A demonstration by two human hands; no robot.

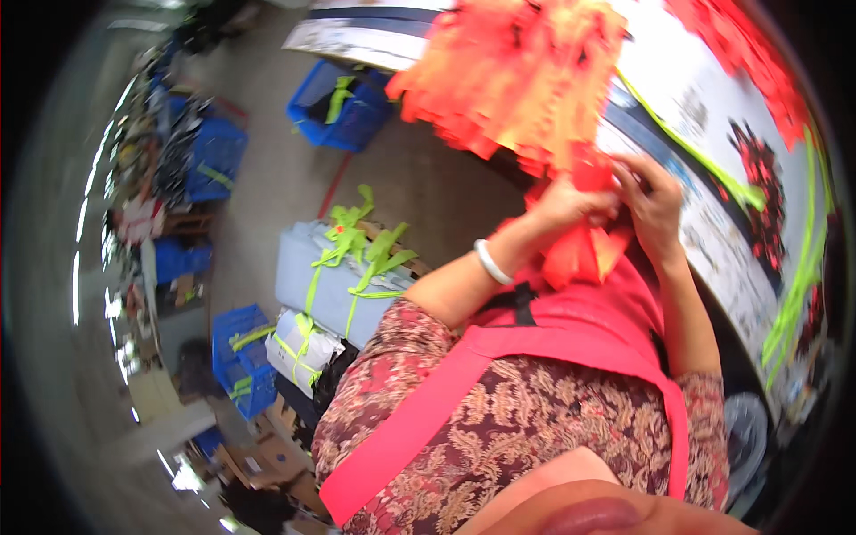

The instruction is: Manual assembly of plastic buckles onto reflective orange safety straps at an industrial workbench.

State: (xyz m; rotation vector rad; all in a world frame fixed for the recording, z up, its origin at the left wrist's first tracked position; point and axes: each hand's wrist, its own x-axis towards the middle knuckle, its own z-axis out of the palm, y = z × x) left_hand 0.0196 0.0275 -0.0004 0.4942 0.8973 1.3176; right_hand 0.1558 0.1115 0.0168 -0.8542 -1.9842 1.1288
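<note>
The fingers of the left hand (566,207) and the right hand (651,201) are clenched on a small bunch of red-orange paper pieces (584,245), which hangs between the two hands just above the red apron (571,325). A white bangle (492,262) sits on the left wrist. At twelve o'clock from the hands, touching them, a large ragged heap of orange cut paper (517,71) rests on the tabletop (704,223). At two o'clock a yellow-green strap (687,147) runs across the printed tabletop covering, with a red paper pile (740,53) beyond. At nine o'clock, on the floor (267,187), lie grey bundles tied with green straps (343,276); blue crates (343,107) stand at ten o'clock.
</note>
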